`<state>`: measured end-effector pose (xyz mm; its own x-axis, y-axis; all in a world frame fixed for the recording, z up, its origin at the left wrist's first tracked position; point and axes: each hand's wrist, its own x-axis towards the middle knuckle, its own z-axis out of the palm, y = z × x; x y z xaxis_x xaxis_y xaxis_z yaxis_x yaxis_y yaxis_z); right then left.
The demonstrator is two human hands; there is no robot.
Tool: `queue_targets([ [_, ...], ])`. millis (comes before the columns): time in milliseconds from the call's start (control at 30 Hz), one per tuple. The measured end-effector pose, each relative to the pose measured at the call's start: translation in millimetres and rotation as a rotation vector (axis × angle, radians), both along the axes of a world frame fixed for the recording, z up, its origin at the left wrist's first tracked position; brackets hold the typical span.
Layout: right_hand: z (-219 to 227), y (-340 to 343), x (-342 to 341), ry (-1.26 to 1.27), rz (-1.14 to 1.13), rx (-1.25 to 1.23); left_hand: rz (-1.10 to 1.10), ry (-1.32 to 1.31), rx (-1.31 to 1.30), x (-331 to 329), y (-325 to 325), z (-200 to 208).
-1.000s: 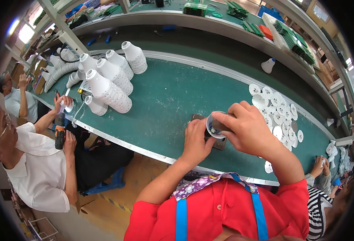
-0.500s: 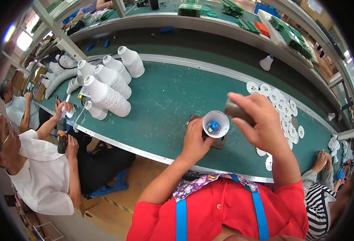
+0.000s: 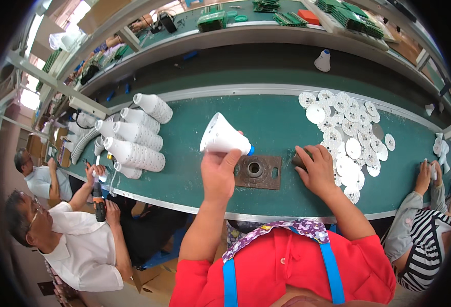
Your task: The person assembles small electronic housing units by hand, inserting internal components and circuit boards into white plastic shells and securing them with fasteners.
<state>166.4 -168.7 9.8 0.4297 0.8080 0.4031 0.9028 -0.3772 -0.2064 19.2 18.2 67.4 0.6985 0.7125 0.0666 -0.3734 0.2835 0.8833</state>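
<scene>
My left hand grips a white cone-shaped lamp housing, tilted on its side above the bench. Its wide mouth faces up and left, and a blue cap covers the narrow end at the right. Just right of that hand, a rusty metal plate with a round socket in its middle lies on the green bench. Low over the bench, to the right of the plate, my right hand has its fingers round a dark metal block, partly hidden by them. Beyond it spreads a pile of white round discs.
Stacks of white housings stand at the left beside a grey flexible hose. A lone housing sits beyond the far rail. A co-worker at the left holds a power drill; another works at the right. Green circuit boards lie on the shelf.
My left hand has lifted the housing off the plate, tipping it sideways and left. My right hand has lowered the metal block toward the bench. The view has shifted slightly.
</scene>
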Motion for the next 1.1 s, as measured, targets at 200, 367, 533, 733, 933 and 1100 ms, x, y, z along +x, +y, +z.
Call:
queue_targets([
  [200, 41, 1, -4, 0.655, 0.146, 0.302, -0.273, 0.088, -0.423, 33, -21, -3],
  [367, 34, -11, 7, 0.488, 0.035, 0.377, -0.5, 0.348, -0.227, 74, -73, -3],
  [533, -9, -80, 66, 1.236, -0.49, 0.608, -0.969, 0.504, 0.383, 102, -58, 0],
  [733, -78, -219, 150, 1.074, -0.926, 1.304, -0.22, 0.86, 1.102, 149, 96, -31],
  [933, -83, -243, 176, 0.916, -1.185, 1.322, 0.545, 1.233, 1.0, 156, 302, -87],
  [1100, -81, -243, 169, 0.761, -1.243, 1.312, 0.786, 1.523, 0.849, 200, 345, -105],
])
